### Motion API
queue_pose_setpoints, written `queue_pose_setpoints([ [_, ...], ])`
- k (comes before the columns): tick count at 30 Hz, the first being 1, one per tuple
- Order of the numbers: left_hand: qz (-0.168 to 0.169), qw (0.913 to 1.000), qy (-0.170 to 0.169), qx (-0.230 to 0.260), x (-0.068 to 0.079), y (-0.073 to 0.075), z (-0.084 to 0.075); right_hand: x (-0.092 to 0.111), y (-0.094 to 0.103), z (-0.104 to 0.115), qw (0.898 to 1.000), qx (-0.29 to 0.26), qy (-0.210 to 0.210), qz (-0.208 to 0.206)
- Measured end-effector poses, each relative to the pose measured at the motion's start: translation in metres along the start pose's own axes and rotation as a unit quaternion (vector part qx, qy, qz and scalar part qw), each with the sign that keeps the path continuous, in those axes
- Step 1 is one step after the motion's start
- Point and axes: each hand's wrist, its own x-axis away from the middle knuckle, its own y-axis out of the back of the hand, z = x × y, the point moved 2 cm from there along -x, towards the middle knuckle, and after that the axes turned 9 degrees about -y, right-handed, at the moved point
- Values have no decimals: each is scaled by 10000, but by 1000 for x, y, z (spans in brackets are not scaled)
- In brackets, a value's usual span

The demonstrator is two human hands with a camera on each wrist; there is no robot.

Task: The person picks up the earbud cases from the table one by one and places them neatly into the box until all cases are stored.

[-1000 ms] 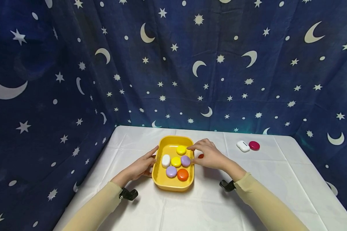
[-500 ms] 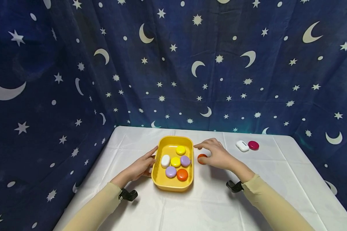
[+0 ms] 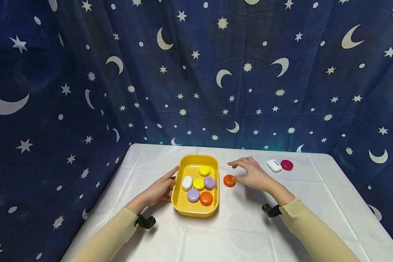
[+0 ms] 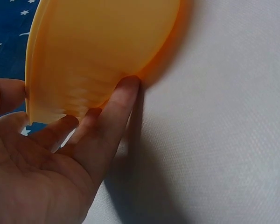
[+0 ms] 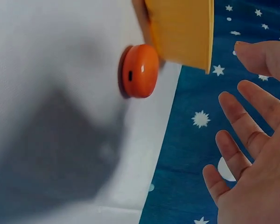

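A yellow tray [image 3: 213, 210] holds several smooth rounded cases, among them a white case [image 3: 187, 183], yellow ones, purple ones and an orange-red case [image 3: 206, 198]. My left hand [image 3: 159, 189] touches the tray's left outer wall; in the left wrist view its fingers [image 4: 126, 95] lie along that wall [image 4: 102, 42]. Right of the tray, an orange round case [image 3: 229, 180] sits on the table, with a small black slot visible in the right wrist view. My right hand [image 3: 253, 175] hovers just right of it with fingers spread, holding nothing.
A white case [image 3: 274, 166] with a dark mark and a crimson round case [image 3: 286, 165] lie side by side toward the back right. A white cloth [image 3: 242, 233] covers the table. A star-and-moon curtain [image 3: 196, 72] hangs behind and along the sides.
My right hand has drawn back to the right, away from the tray's right rim, uncovering the orange case on the table. The left hand stays at the tray.
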Motion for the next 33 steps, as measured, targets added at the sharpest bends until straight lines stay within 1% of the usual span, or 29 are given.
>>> queue_pose_setpoints([
  [4,-30,10000,27,-19,0,0,0,-2,-2,-7,9999,-67,-68,69],
  [7,-55,10000,43,-34,0,0,0,-4,-4,-11,9996,-106,-196,142],
  [22,-129,9999,105,-24,-1,0,0,-11,-18,-31,9972,-98,-579,467],
  [29,-100,9999,130,-7,-1,0,0,-15,-27,-37,9944,33,-871,594],
  [33,-94,9999,128,30,-1,1,1,-18,-32,-40,9934,164,-940,630],
])
